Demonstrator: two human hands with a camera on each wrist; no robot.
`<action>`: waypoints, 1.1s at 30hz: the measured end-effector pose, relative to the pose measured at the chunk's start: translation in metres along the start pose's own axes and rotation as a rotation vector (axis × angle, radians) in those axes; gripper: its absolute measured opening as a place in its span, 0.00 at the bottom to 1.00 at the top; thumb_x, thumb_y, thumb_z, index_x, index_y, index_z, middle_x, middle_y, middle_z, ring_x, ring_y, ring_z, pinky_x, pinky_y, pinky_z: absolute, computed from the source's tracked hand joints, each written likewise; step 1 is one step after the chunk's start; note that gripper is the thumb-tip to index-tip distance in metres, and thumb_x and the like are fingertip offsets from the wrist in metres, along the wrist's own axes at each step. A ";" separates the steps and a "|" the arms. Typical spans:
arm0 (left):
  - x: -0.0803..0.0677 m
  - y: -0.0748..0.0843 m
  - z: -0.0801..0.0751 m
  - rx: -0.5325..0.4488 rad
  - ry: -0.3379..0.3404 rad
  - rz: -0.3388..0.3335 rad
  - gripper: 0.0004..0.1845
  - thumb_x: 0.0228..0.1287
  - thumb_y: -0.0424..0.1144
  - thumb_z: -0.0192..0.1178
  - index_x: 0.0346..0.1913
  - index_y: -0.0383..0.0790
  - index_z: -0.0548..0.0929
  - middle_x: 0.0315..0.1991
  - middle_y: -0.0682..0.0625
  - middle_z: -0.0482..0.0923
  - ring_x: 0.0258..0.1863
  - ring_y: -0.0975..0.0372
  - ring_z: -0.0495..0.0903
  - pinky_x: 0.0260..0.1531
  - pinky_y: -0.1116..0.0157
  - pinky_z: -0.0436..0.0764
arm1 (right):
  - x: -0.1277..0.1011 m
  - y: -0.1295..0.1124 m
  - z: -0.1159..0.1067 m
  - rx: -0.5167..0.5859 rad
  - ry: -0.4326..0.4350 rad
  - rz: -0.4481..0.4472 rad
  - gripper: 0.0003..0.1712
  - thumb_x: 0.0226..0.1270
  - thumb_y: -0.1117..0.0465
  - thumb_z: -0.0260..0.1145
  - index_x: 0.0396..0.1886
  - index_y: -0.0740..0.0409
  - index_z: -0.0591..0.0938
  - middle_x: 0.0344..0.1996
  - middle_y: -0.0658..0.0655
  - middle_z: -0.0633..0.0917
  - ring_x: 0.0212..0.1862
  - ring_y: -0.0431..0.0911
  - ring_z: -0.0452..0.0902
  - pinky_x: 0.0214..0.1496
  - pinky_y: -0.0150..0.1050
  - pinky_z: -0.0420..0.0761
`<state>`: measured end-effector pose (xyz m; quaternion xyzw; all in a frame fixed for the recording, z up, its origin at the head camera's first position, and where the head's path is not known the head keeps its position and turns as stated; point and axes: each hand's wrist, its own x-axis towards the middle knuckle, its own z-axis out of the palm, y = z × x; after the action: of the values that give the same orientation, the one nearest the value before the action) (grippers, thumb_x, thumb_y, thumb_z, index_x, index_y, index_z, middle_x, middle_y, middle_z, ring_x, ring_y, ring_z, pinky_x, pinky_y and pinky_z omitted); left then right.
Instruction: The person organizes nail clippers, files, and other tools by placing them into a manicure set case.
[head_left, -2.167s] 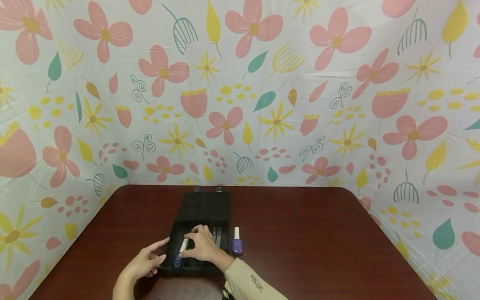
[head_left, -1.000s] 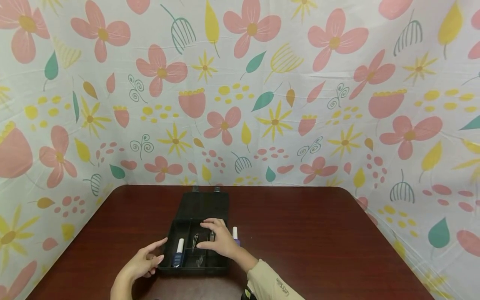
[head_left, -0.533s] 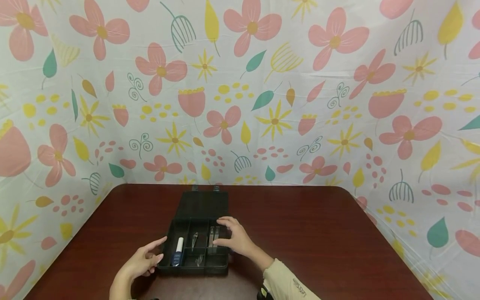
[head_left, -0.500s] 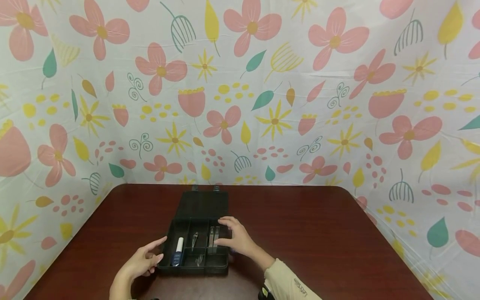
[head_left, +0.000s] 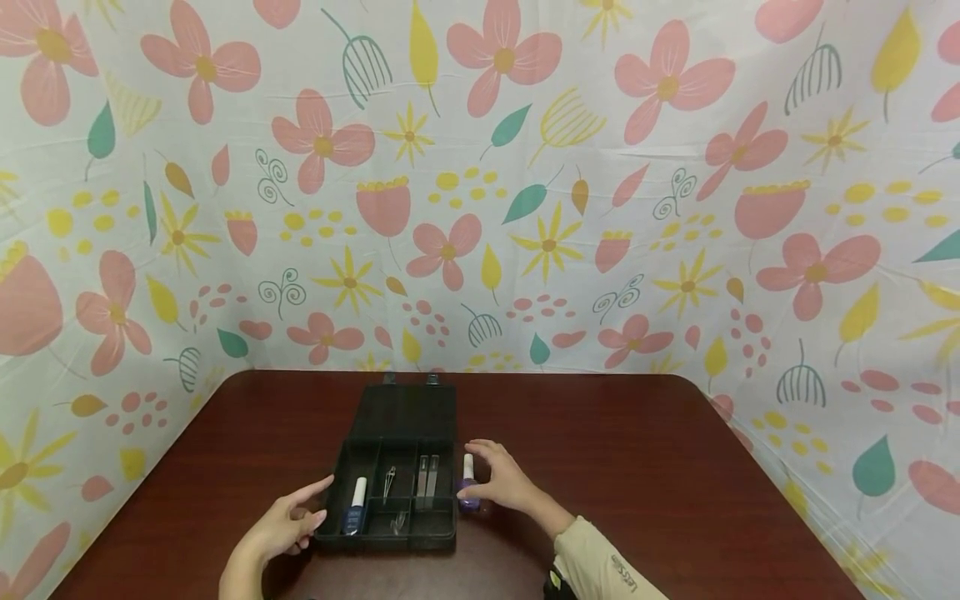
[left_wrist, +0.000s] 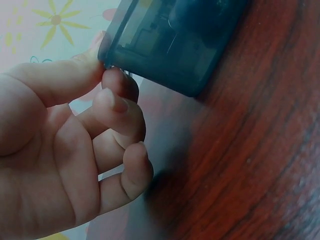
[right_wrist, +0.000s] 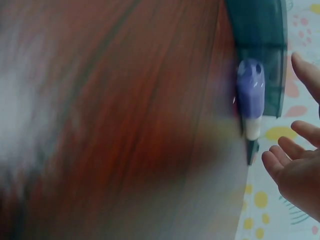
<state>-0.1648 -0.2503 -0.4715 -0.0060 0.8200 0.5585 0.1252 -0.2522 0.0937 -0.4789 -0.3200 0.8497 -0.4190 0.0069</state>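
An open black organiser box (head_left: 397, 522) lies on the dark wooden table (head_left: 637, 483), its lid (head_left: 408, 408) flat behind it. A blue nail polish bottle (head_left: 356, 507) with a white cap lies in the left compartment. A purple nail polish bottle (head_left: 469, 487) stands just right of the box. My right hand (head_left: 501, 482) is spread around that bottle; in the right wrist view the fingers (right_wrist: 295, 165) stay a little apart from the purple bottle (right_wrist: 250, 92). My left hand (head_left: 288, 521) rests at the box's left wall, its thumb (left_wrist: 60, 80) touching a corner of the box (left_wrist: 170, 45).
Small metal tools (head_left: 388, 483) and two nail files (head_left: 427, 479) lie in the middle and right compartments. A floral cloth (head_left: 480, 208) walls in the table on the back and both sides. Bare tabletop stretches to the right of the purple bottle.
My right hand let go of the blue bottle in the left compartment, then moved right, out of the box, to the purple bottle. My left hand has stayed put.
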 end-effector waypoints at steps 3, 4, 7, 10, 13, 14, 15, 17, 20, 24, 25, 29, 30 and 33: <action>0.000 0.000 0.000 -0.002 -0.002 0.000 0.30 0.62 0.35 0.55 0.65 0.34 0.59 0.17 0.50 0.66 0.16 0.61 0.66 0.18 0.64 0.68 | 0.000 0.003 -0.002 -0.015 -0.039 0.014 0.46 0.43 0.54 0.75 0.59 0.72 0.66 0.59 0.68 0.64 0.58 0.59 0.59 0.53 0.55 0.63; 0.000 0.000 0.000 -0.003 -0.006 0.002 0.30 0.62 0.35 0.55 0.65 0.34 0.59 0.17 0.50 0.66 0.16 0.61 0.66 0.18 0.64 0.68 | 0.000 0.004 -0.003 -0.027 -0.057 0.019 0.48 0.42 0.54 0.75 0.60 0.72 0.65 0.60 0.67 0.64 0.58 0.58 0.58 0.53 0.55 0.63; 0.000 -0.001 0.000 -0.007 -0.015 0.003 0.30 0.63 0.35 0.55 0.66 0.34 0.58 0.17 0.50 0.66 0.16 0.61 0.66 0.18 0.64 0.68 | 0.001 0.007 -0.004 -0.058 -0.119 0.031 0.52 0.40 0.54 0.76 0.63 0.71 0.61 0.61 0.66 0.62 0.59 0.57 0.56 0.54 0.53 0.63; -0.001 0.000 -0.001 -0.008 -0.025 0.005 0.30 0.63 0.36 0.55 0.66 0.33 0.58 0.17 0.51 0.66 0.16 0.62 0.66 0.18 0.64 0.68 | 0.002 0.008 -0.004 -0.079 -0.178 0.032 0.56 0.37 0.53 0.77 0.64 0.70 0.58 0.62 0.66 0.60 0.59 0.57 0.53 0.55 0.53 0.61; -0.001 0.001 -0.001 -0.002 -0.032 0.021 0.30 0.62 0.36 0.55 0.66 0.33 0.58 0.17 0.51 0.66 0.16 0.62 0.66 0.18 0.64 0.68 | 0.003 0.008 -0.005 -0.094 -0.211 0.024 0.58 0.36 0.54 0.78 0.64 0.71 0.58 0.62 0.66 0.60 0.59 0.57 0.53 0.55 0.53 0.60; -0.001 0.001 -0.002 0.002 -0.036 0.028 0.31 0.62 0.35 0.55 0.66 0.32 0.57 0.17 0.51 0.66 0.16 0.62 0.66 0.18 0.64 0.68 | 0.004 0.009 -0.005 -0.103 -0.218 0.024 0.58 0.36 0.54 0.78 0.64 0.71 0.57 0.62 0.66 0.61 0.59 0.57 0.53 0.55 0.52 0.61; -0.001 0.002 -0.002 0.006 -0.038 0.034 0.31 0.62 0.35 0.55 0.66 0.32 0.56 0.17 0.51 0.66 0.16 0.62 0.66 0.18 0.64 0.68 | 0.005 0.009 -0.005 -0.115 -0.223 0.023 0.58 0.36 0.54 0.78 0.65 0.70 0.57 0.61 0.65 0.61 0.59 0.56 0.54 0.55 0.51 0.61; -0.001 0.002 -0.002 0.018 -0.040 0.043 0.32 0.62 0.35 0.55 0.66 0.31 0.55 0.17 0.51 0.66 0.16 0.62 0.67 0.18 0.64 0.68 | 0.006 0.010 -0.005 -0.136 -0.231 0.020 0.58 0.36 0.54 0.78 0.64 0.70 0.58 0.61 0.64 0.62 0.58 0.56 0.54 0.55 0.50 0.61; -0.001 0.003 -0.003 0.030 -0.055 0.048 0.33 0.62 0.34 0.55 0.66 0.28 0.52 0.17 0.51 0.66 0.16 0.62 0.67 0.18 0.64 0.68 | 0.007 0.012 -0.004 -0.163 -0.239 0.020 0.57 0.36 0.54 0.78 0.64 0.70 0.58 0.60 0.63 0.64 0.58 0.55 0.56 0.55 0.49 0.61; -0.001 0.003 -0.004 0.029 -0.077 0.053 0.34 0.63 0.34 0.54 0.65 0.26 0.50 0.17 0.51 0.65 0.15 0.62 0.66 0.18 0.64 0.67 | 0.008 0.013 -0.002 -0.179 -0.235 0.021 0.55 0.36 0.54 0.77 0.64 0.69 0.60 0.59 0.62 0.65 0.58 0.54 0.57 0.56 0.50 0.60; 0.000 0.002 -0.004 0.029 -0.081 0.057 0.34 0.63 0.34 0.54 0.65 0.25 0.50 0.17 0.51 0.65 0.15 0.62 0.66 0.18 0.64 0.67 | 0.009 0.014 -0.002 -0.179 -0.233 0.027 0.55 0.36 0.55 0.77 0.64 0.68 0.60 0.59 0.62 0.65 0.58 0.54 0.57 0.56 0.50 0.60; 0.001 0.002 -0.003 0.022 -0.098 0.068 0.33 0.64 0.34 0.53 0.65 0.23 0.48 0.17 0.52 0.64 0.15 0.63 0.66 0.18 0.64 0.67 | 0.010 0.016 -0.002 -0.129 -0.212 0.027 0.53 0.37 0.58 0.76 0.63 0.70 0.60 0.59 0.62 0.64 0.55 0.54 0.62 0.53 0.45 0.65; 0.001 0.002 -0.003 0.022 -0.100 0.070 0.33 0.64 0.33 0.52 0.65 0.23 0.48 0.17 0.52 0.64 0.15 0.63 0.66 0.18 0.65 0.67 | 0.010 0.017 -0.003 -0.098 -0.201 0.026 0.53 0.37 0.60 0.76 0.63 0.71 0.59 0.59 0.63 0.64 0.53 0.53 0.64 0.51 0.44 0.67; 0.003 0.001 -0.004 0.006 -0.115 0.080 0.33 0.64 0.33 0.52 0.65 0.23 0.47 0.17 0.52 0.64 0.15 0.63 0.66 0.18 0.65 0.67 | 0.010 0.019 -0.007 0.012 -0.159 0.026 0.52 0.38 0.66 0.75 0.63 0.74 0.58 0.58 0.66 0.62 0.46 0.52 0.70 0.43 0.38 0.73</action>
<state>-0.1684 -0.2530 -0.4695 0.0591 0.8126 0.5601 0.1499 -0.2724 0.1012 -0.4855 -0.3413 0.8479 -0.3974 0.0818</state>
